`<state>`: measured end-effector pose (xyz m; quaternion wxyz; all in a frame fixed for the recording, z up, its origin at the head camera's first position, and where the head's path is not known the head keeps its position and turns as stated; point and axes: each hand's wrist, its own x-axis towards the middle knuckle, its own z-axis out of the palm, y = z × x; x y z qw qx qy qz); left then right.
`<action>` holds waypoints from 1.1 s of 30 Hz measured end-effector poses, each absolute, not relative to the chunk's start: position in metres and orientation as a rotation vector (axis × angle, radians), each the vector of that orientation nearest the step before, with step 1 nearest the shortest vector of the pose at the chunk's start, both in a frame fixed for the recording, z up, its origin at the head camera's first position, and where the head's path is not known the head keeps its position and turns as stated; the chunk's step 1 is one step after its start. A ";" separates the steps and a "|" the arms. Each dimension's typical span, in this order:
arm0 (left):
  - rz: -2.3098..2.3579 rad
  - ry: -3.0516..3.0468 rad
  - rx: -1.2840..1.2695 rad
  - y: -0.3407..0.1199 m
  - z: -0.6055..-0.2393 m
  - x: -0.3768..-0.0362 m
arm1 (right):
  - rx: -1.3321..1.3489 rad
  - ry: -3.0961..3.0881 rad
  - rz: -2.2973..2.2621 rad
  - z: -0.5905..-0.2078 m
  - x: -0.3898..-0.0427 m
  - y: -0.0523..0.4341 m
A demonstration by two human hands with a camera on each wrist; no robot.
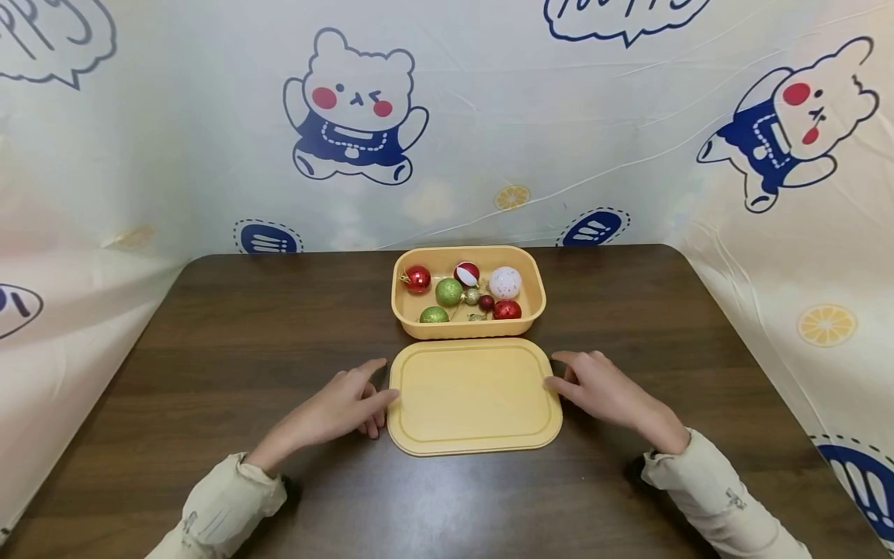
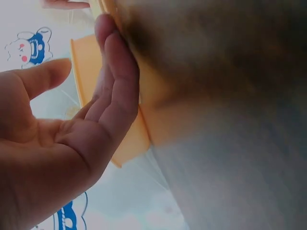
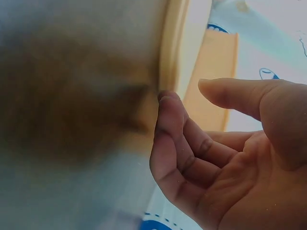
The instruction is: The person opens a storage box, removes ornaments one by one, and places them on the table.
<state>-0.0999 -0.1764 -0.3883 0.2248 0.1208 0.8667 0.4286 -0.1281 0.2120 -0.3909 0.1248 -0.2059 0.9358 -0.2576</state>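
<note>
A yellow rectangular lid [image 1: 475, 396] with rounded corners lies flat on the dark wooden table. My left hand [image 1: 342, 405] rests at its left side, the thumb tip right at the rim and the fingers loosely bent on the tabletop. Mirroring it, my right hand [image 1: 601, 384] sits at the right side, its thumb tip overlapping the lid's edge in the head view. Both wrist views show thumb and fingers apart, nothing held between them. Just beyond the lid stands a matching yellow box [image 1: 475, 331], uncovered.
Inside the box lie several baubles, among them a shiny red bauble [image 1: 417, 279], a green glitter bauble [image 1: 449, 292] and a white speckled bauble [image 1: 505, 282]. The wooden table [image 1: 293, 303] ends at a printed cloth backdrop [image 1: 475, 116] behind and at both sides.
</note>
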 end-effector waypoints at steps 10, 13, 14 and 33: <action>1.463 2.467 0.312 -0.186 -0.380 -0.131 | -0.656 2.864 -0.786 -0.362 -0.148 0.213; 1.518 2.505 0.280 -0.187 -0.377 -0.142 | -0.660 2.907 -0.816 -0.353 -0.158 0.210; 1.528 2.512 0.266 -0.187 -0.376 -0.145 | -0.669 2.923 -0.823 -0.351 -0.162 0.209; 1.710 2.366 0.213 -0.182 -0.377 -0.202 | -0.684 3.042 -0.849 -0.361 -0.228 0.177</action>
